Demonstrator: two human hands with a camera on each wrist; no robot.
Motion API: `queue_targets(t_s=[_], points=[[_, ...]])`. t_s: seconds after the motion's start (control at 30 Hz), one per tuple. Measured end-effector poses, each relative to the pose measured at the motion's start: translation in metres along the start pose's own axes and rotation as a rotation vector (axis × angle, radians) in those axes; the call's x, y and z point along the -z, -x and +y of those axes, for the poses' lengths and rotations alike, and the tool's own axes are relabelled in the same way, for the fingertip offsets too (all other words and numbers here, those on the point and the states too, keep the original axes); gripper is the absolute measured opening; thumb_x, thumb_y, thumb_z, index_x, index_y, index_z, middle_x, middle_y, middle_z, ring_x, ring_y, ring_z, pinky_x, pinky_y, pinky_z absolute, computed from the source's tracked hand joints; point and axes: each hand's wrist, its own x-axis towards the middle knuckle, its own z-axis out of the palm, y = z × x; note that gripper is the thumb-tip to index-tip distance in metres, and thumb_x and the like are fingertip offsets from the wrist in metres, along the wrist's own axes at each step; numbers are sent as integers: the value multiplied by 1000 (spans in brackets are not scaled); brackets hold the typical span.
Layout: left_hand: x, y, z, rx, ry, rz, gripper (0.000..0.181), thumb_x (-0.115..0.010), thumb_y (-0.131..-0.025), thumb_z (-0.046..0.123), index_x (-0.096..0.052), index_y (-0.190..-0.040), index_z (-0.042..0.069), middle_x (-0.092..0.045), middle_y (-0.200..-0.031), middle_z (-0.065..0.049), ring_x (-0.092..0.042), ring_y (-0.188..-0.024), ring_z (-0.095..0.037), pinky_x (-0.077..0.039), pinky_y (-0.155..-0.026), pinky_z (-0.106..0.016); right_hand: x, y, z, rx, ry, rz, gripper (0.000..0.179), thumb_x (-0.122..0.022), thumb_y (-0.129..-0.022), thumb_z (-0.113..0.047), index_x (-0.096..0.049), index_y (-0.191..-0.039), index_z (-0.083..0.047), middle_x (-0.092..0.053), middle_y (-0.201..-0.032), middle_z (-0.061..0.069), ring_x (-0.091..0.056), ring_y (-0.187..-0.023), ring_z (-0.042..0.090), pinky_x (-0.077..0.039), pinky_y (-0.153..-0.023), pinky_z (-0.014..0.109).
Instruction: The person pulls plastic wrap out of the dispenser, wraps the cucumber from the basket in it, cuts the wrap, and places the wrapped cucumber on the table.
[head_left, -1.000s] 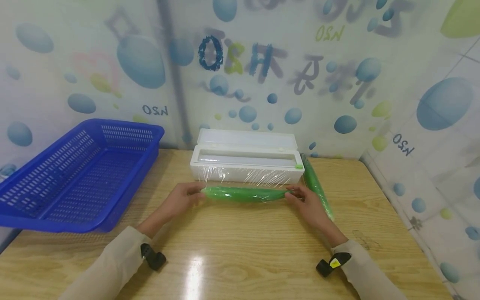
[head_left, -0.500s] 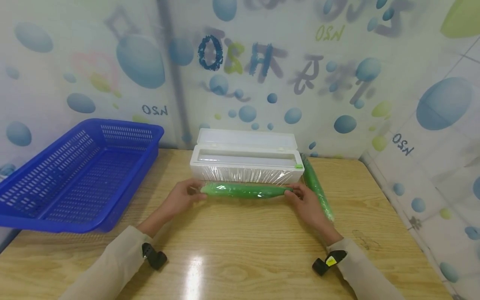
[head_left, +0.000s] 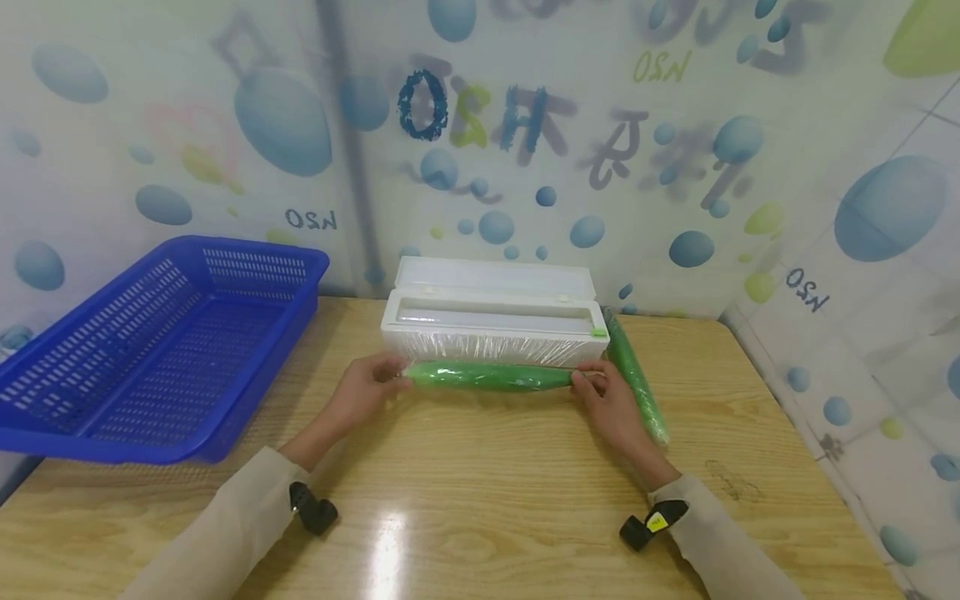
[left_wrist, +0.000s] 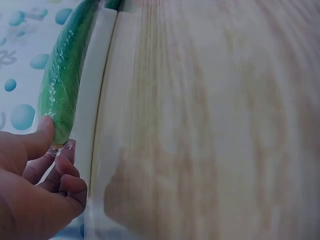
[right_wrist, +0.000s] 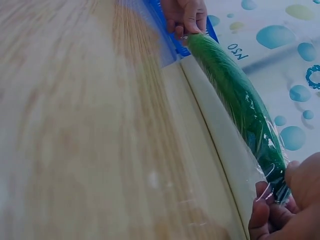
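A long green cucumber (head_left: 491,377) lies crosswise in front of the white cling film box (head_left: 495,342), with clear film around it. At its paler end, my left hand (head_left: 366,385) pinches the tip and the film between thumb and fingers, also plain in the left wrist view. My right hand (head_left: 611,400) pinches the darker end, where loose film gathers at the fingers in the right wrist view. A sheet of film stretches from the box's front to the cucumber. The box's lid (head_left: 495,277) stands up, and the film roll (head_left: 495,319) shows inside.
A second film-wrapped cucumber (head_left: 636,379) lies slantwise to the right of the box, close to my right hand. The blue basket (head_left: 296,333) stands at the left. A patterned wall (head_left: 495,192) rises behind the wooden table (head_left: 480,492).
Both hands have moved the cucumber slightly away from me, closer to the box. The stretch of film between cucumber and box has become shorter. Both ends stay pinched.
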Motion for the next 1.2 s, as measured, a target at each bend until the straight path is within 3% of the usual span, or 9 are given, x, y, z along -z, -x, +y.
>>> queue_targets(t_s=[0.2,0.37,0.67,0.97,1.2], points=[[0,-2,-1,48,-7,12,19,-66,-89,8,-67,-103,-6,-65,-81,-16,-58,-66,-25,-45,-53,-29,0,1,0,48,39,3,36,-59,-96,-24,-48,-122,-2,-67,-91,11,-57,-87,19,-44,-81,31],[-1,-4,0,66,-17,24,20,-65,-91,11,-68,-102,-5,-65,-79,-16,-56,-64,-24,-43,-51,-27,-2,1,2,62,42,36,36,-60,-95,-26,-51,-118,0,-66,-91,11,-57,-85,17,-44,-79,26],[0,-5,-1,87,-41,25,26,-66,-90,16,-69,-105,-5,-67,-83,-13,-59,-69,-23,-46,-57,-29,-7,-3,3,8,59,76,36,-62,-94,-26,-55,-117,1,-65,-97,15,-58,-88,22,-45,-74,28],[-8,-9,5,146,-100,131,26,-71,-87,20,-72,-98,-3,-68,-78,-10,-57,-62,-21,-43,-51,-28,-11,-4,1,-64,71,134,37,-64,-93,-26,-59,-118,1,-63,-105,17,-60,-96,27,-47,-80,36],[-10,-11,6,205,-134,148,29,-72,-85,25,-73,-98,-1,-68,-77,-10,-56,-62,-19,-42,-52,-28,-14,-5,2,-66,80,162,38,-66,-92,-28,-61,-115,2,-63,-104,17,-59,-93,27,-47,-79,35]])
